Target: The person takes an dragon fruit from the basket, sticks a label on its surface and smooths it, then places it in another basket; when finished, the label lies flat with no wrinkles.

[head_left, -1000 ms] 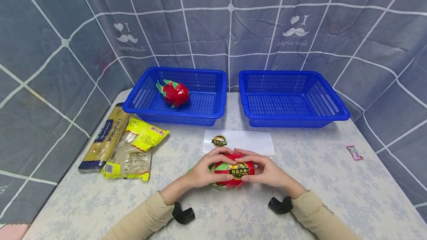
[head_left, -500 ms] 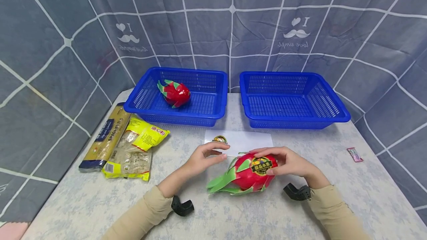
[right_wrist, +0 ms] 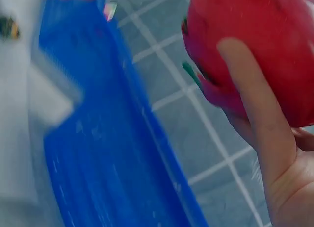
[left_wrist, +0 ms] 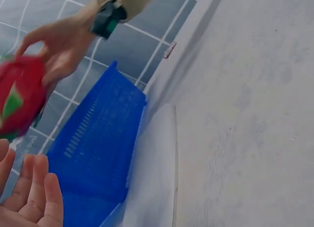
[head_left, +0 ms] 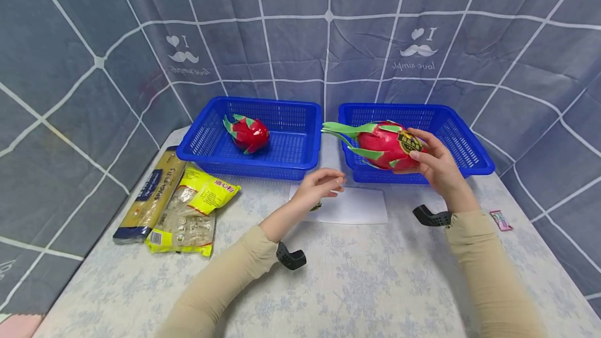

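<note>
Right hand (head_left: 440, 167) pinching stickered dragon fruit (head_left: 381, 145), fruit extending leftward, left hand (head_left: 320, 188) relaxed, apart below

The left hand (head_left: 315, 193) hides from us part of the sticker (head_left: 317, 206). The right wrist view's edge cuts the held fruit (right_wrist: 277, 43). The wrapper (head_left: 501, 220) is too small for us to read.

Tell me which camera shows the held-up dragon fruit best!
The head view: nearly all of the dragon fruit shows, green leaves and sticker too. The left wrist view has a blurry part, cut off; the right wrist view, a close red part, also cut off.
</note>
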A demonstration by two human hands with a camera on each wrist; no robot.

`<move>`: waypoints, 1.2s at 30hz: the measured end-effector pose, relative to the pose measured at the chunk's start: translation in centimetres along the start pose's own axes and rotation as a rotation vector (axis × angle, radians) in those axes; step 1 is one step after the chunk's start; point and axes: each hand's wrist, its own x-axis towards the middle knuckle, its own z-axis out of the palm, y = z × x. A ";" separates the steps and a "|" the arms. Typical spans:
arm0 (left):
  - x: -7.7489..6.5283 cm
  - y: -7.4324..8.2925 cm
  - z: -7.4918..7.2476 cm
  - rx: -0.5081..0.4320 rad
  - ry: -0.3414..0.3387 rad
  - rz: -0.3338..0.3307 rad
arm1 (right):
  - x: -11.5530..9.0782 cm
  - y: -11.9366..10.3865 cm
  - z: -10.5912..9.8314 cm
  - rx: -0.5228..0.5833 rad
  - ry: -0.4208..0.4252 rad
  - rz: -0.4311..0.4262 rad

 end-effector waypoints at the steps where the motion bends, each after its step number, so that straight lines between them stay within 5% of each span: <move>1: 0.5 -0.1 0.5 -0.004 0.010 -0.007 | 0.7 -0.1 -0.3 -0.035 0.024 0.023; 12: 4.4 -1.3 3.5 0.056 0.181 -0.013 | 4.7 2.1 -3.7 -0.426 0.116 0.295; 20: 4.8 -1.2 3.9 0.055 0.235 -0.010 | 6.0 3.0 -3.6 -0.928 -0.043 0.471; 25: 4.7 -0.9 3.6 0.094 0.220 -0.032 | 6.5 3.6 -3.2 -1.055 -0.084 0.522; 33: 3.3 3.0 1.4 0.269 0.092 -0.143 | 5.5 1.9 -0.5 -1.091 0.066 0.369; 36: 3.0 5.5 0.1 0.334 0.017 -0.109 | 4.9 1.0 1.3 -1.033 0.160 0.255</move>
